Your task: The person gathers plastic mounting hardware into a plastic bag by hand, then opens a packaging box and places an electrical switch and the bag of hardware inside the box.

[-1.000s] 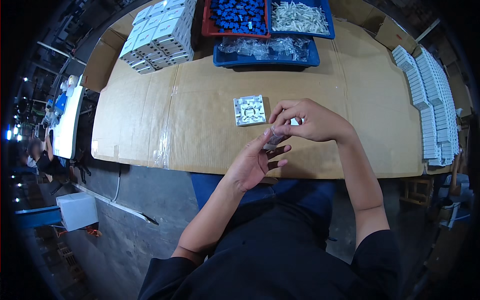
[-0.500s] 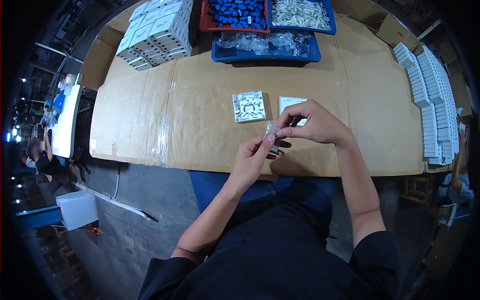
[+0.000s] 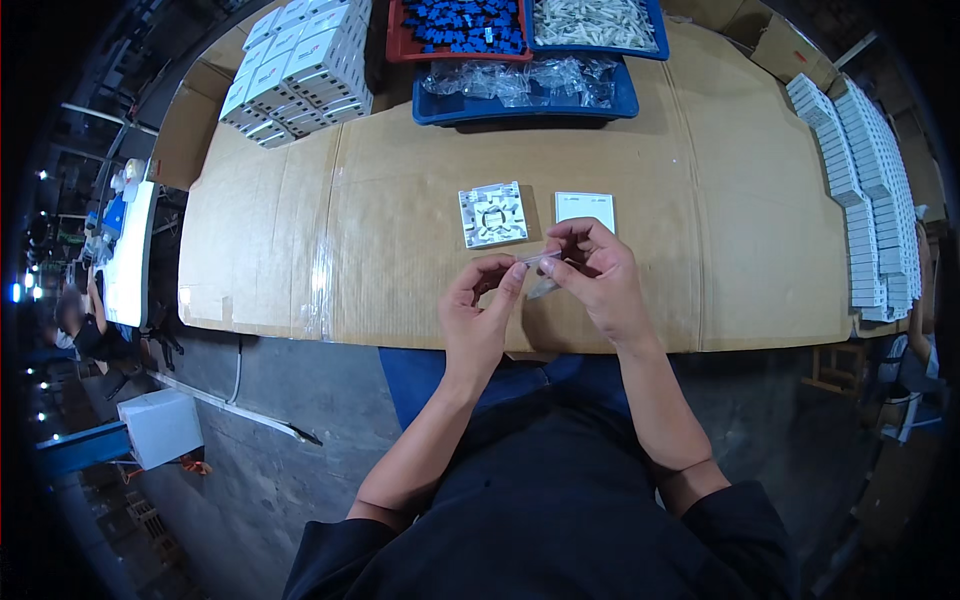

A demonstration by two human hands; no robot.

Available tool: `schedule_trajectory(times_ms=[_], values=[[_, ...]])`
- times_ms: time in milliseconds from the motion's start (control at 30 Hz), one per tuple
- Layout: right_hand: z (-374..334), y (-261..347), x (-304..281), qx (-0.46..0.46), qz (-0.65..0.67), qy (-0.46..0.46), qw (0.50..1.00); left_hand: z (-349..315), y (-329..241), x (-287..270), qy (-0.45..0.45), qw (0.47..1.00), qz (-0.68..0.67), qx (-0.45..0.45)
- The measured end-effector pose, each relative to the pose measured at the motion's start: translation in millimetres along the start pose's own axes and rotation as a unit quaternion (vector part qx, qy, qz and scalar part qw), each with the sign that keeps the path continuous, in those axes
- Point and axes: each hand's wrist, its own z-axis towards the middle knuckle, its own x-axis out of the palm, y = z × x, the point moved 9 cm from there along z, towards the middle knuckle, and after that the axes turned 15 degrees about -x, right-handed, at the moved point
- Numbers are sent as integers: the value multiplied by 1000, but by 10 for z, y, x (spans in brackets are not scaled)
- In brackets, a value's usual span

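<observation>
Bag: small clear bag point(image 3: 543, 288), btwn my 2 hands, just above the cardboard tabletop point(image 3: 400, 200); it's the clock ctr for all below. Strip of it stretched btwn fingertips, loose end hanging; can't tell what's inside.
L hand: my left hand point(image 3: 475, 310), approx 8 o'clock, thumb + forefinger pinching the bag's edge, other fingers bent in.
R hand: my right hand point(image 3: 608, 285), 3 o'clock, thumb + forefinger pinching the bag too, other fingers curled. Hands near each other, not pressed together.
White unit: square white unit point(image 3: 493, 214), 11 o'clock, flat on cardboard, recessed side up w/ ring in middle.
Panel: flat white panel point(image 3: 585, 207), 1 o'clock, nr R fingers, which hide its lower edge; can't tell if touching.
Trays: 12 o'clock, near blue tray point(image 3: 525, 116) w/ clear bags; behind it red tray point(image 3: 460, 56) w/ blue pcs, btwn 11 & 12, and far blue tray point(image 3: 662, 30) w/ white pcs, just past 12.
Stacks: white boxes point(image 3: 310, 65), btwn 10 & 11; white slabs point(image 3: 870, 190), btwn 2 & 3.
Floor: white carton point(image 3: 160, 428), 8 o'clock.
Ppl: seated co-worker point(image 3: 92, 330), 9 o'clock, blurry.
</observation>
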Motion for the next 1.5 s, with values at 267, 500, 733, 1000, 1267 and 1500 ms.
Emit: schedule_trajectory(times_ms=[267, 500, 733, 1000, 1267, 1500], values=[[4, -192, -47, 48, 75, -3, 996, 31, -36, -7, 8, 1000, -16, 14], [-13, -252, -101, 68, 57, -9, 996, 101, 10, 0, 22, 1000, 6, -4], [38, -223, -87, 51, 71, -14, 996, 124, -60, 24, 15, 998, 59, 29], [25, -285, -99, 68, 86, -16, 994, 159, -44, 72, 28, 998, 33, 43], [41, -269, -19, 60, 90, 0, 994, 173, -4, 51, 31, 998, 42, 32], [50, -288, 30, 34, 70, 31, 996, 156, -54, 90, 45, 998, 39, 33]])
